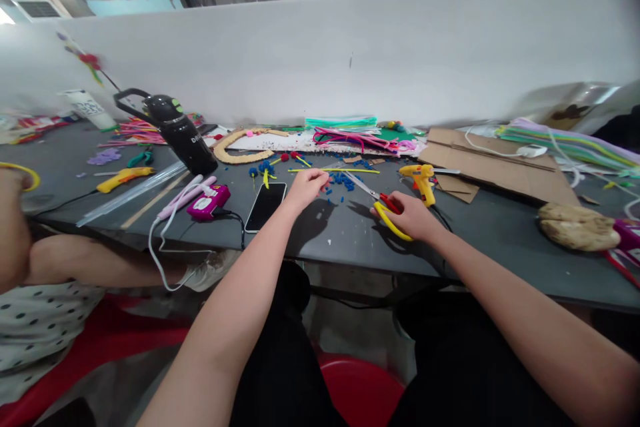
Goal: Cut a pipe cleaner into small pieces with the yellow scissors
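Observation:
My right hand (413, 213) grips a pair of scissors (393, 217) with yellow and red handles. Their blades point away and to the left, and they look parted. My left hand (309, 188) is closed in a pinch close to the blade tips; whatever its fingertips hold is too small to make out. Small cut blue pieces (343, 181) lie scattered beside my left fingertips. Just beyond them a yellow-green pipe cleaner (345, 171) lies across the table. Blue pom-pom-like pieces (263, 169) sit left of my left hand, near a phone (266, 207).
A yellow glue gun (420, 180) and cardboard sheets (493, 160) are on the right. On the left stand a black bottle (180, 140) and a purple power block (209, 203) with cables. Bundled pipe cleaners (350, 139) lie at the back. Another person's arm (13, 227) is at far left.

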A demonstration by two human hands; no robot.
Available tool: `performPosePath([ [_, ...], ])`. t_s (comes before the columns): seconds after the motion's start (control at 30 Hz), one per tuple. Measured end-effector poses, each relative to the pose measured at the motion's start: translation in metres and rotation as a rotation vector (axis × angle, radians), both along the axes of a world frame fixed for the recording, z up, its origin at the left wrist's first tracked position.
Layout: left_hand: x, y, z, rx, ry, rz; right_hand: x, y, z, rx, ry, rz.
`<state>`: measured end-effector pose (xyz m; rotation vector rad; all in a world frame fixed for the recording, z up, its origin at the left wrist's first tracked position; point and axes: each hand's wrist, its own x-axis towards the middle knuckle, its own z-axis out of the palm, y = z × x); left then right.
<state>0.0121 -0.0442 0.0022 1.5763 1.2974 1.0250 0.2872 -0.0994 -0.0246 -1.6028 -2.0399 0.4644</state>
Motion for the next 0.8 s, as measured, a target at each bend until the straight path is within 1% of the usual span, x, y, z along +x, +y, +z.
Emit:
performPosePath([
  [0.1,0.0016,-0.0005,0.0011,0.024,-0.002,0.002,-0.0016,-0.0007,-0.0032,0.022,0.031,0.034],
  [0.2,0.0015,0.0006,-0.0002,0.08,0.022,0.006,-0.005,-0.0016,-0.0043,0.018,0.018,0.055],
  [0.3,-0.0004,0.0031,-0.0034,0.184,0.115,0.002,-0.007,-0.0022,-0.0047,0.03,0.003,0.058],
  [0.4,-0.0027,0.0042,-0.0058,0.254,0.232,0.028,-0.007,-0.0022,-0.0052,0.02,0.029,0.057],
  [0.57,-0.005,0.0027,-0.0064,0.315,0.365,0.039,-0.0072,-0.0011,-0.0062,0.024,-0.001,0.075],
  [0.67,-0.0058,0.0034,-0.0071,0.335,0.388,0.045,-0.0079,-0.0004,-0.0064,0.032,-0.033,0.075],
  [0.8,-0.0064,0.0048,-0.0075,0.323,0.398,0.058,-0.008,0.0002,-0.007,0.031,-0.054,0.077],
])
